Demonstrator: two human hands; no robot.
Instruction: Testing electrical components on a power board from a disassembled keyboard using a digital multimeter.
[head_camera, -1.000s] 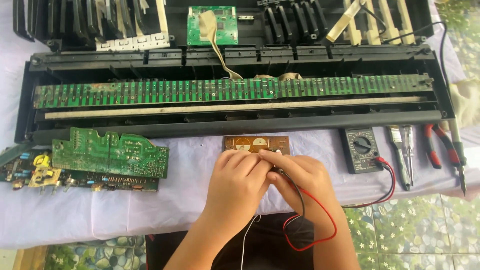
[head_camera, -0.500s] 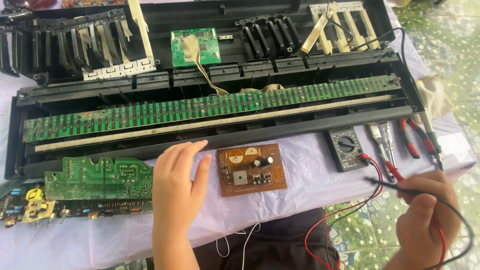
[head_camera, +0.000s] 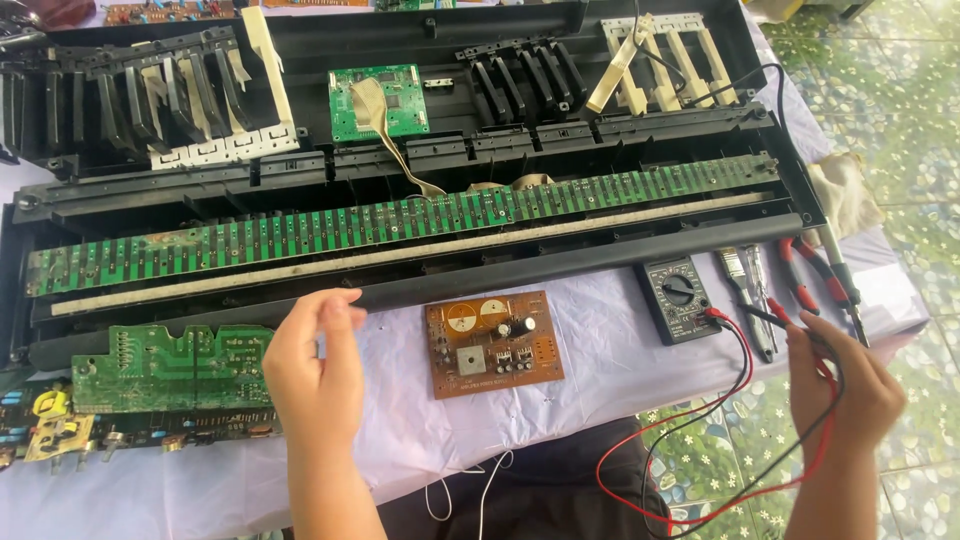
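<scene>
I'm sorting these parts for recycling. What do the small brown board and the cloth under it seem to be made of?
The small brown board looks like matte tan phenolic or paper laminate, judging by its flat brown face; shiny metal-topped capacitors and dark parts sit on it. The cloth looks like thin pale woven fabric, since it creases and drapes over the table edge, though plastic sheeting cannot be ruled out.

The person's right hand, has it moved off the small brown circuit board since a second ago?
Yes. The right hand went right, from the small brown circuit board past the multimeter.
</scene>
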